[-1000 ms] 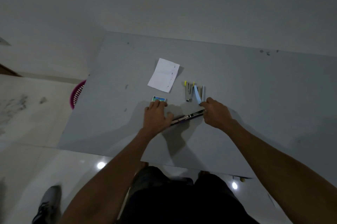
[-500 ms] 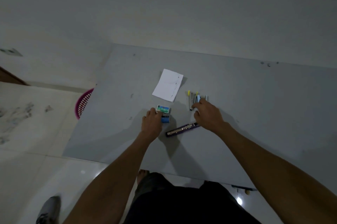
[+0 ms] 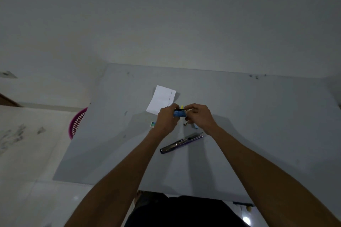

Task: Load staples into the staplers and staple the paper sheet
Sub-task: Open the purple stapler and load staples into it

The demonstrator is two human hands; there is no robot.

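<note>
A small blue staple box is held above the grey table between both hands. My left hand grips its left end and my right hand pinches its right end. A purple stapler lies flipped out flat on the table below my right wrist. The white paper sheet lies beyond my hands, its right edge marked with small dark dots. More staplers with yellow tips lie mostly hidden under my hands. A second small box sits on the table left of my left hand.
A pink perforated basket stands on the floor by the table's left edge. The wall runs along the table's far side. My legs are at the near edge.
My left hand lifted a blue staple box off the table. My right hand left the staplers and came up to the box. The purple stapler stays flat where it was let go.
</note>
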